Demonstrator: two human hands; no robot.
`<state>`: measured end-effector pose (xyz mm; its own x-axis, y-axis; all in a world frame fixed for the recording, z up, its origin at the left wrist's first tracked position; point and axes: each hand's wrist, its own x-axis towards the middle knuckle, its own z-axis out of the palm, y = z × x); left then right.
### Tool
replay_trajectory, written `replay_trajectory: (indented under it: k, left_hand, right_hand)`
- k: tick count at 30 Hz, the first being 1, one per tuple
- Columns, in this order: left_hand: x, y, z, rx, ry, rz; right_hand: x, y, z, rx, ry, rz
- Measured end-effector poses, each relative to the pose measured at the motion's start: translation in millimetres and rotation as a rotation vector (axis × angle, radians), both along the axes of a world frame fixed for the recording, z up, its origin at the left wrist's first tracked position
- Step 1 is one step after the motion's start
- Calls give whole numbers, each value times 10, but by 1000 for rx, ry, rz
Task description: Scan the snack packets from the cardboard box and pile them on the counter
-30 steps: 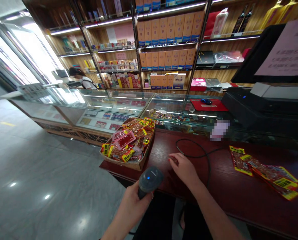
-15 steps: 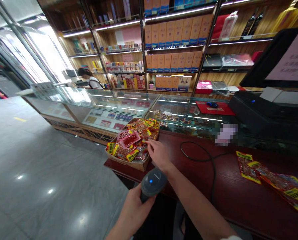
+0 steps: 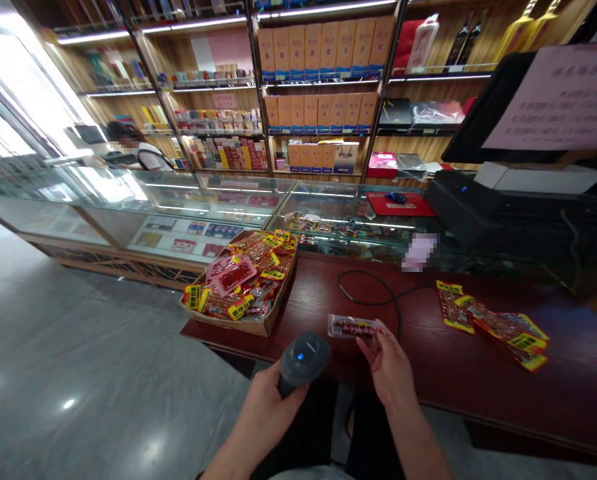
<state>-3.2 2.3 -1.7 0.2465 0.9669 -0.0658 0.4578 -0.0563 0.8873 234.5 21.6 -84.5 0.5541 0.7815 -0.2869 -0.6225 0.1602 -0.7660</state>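
My left hand [image 3: 269, 405] is closed around the handle of a dark grey barcode scanner [image 3: 304, 360], which has a small blue light lit on top. Between the thumb and fingers of my right hand [image 3: 389, 363] is a narrow, clear snack packet [image 3: 349, 327] with a dark brown filling and printed characters. It is held just above the dark red wooden counter, right of the scanner. To the left, an open cardboard box [image 3: 271, 325] is heaped with red and yellow snack packets [image 3: 263, 257]. A pink-edged packet [image 3: 234, 277] lies on top of the heap.
Several yellow-and-red packets [image 3: 498, 327] lie on the counter [image 3: 313, 287] at right. A black cable [image 3: 371, 273] loops behind my right hand. Beyond are a glass display case [image 3: 203, 193], a mouse [image 3: 395, 197] on a red mat and a monitor [image 3: 478, 120]. A person [image 3: 148, 153] sits far left.
My right hand has come out of the box and moved right, now with a clear snack packet in it. The scanner stays in my left hand. My view has turned slightly to the right.
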Motion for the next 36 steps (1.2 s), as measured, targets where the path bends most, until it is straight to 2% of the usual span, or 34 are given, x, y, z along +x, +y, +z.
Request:
replay_trajectory:
  k: [7,21,26,36]
  left_hand:
    - [59,-11,-40,-15,31,12]
    - [50,3,-160,-84,27,46]
    - [-2,-5,-120,-85,45,32]
    - [-42,27,-7,-100,49,83]
  right_hand:
    - [-114,-26,-178,5,156,-12]
    - [-258,-37,-169,51,164,-10]
    - [-212,4,-236,109,111,17]
    - [-161,42,-374,76,122,-8]
